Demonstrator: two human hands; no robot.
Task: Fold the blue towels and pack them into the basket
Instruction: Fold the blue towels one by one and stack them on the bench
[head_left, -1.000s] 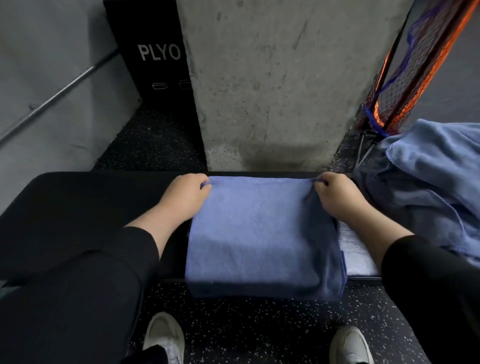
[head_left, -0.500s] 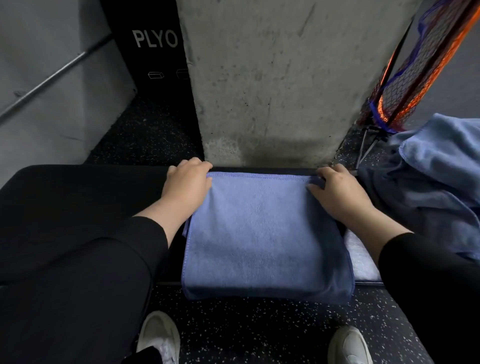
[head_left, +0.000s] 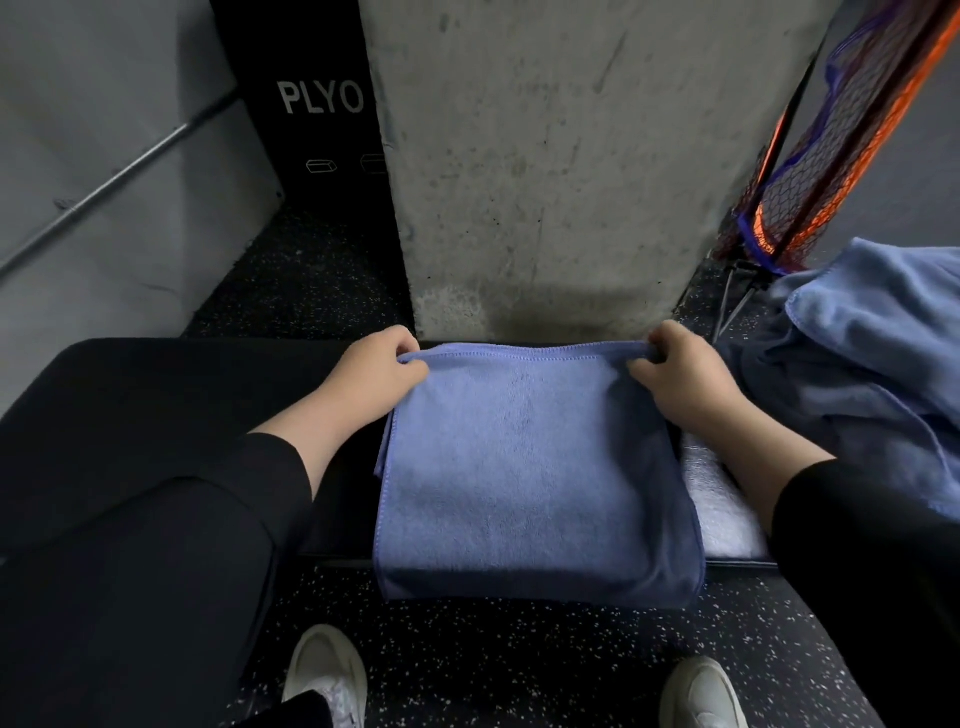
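Head view: both hands, left hand (head_left: 371, 366) and right hand (head_left: 683, 371), pinch the half-folded towel (head_left: 530, 467); unfolded pile (head_left: 872, 374) at 3 o'clock (basket (head_left: 831, 145) unpacked).

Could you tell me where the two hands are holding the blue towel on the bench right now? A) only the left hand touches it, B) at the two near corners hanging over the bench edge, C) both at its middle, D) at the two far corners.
D: the left hand and the right hand each pinch a far corner of the blue towel, lifting that edge.
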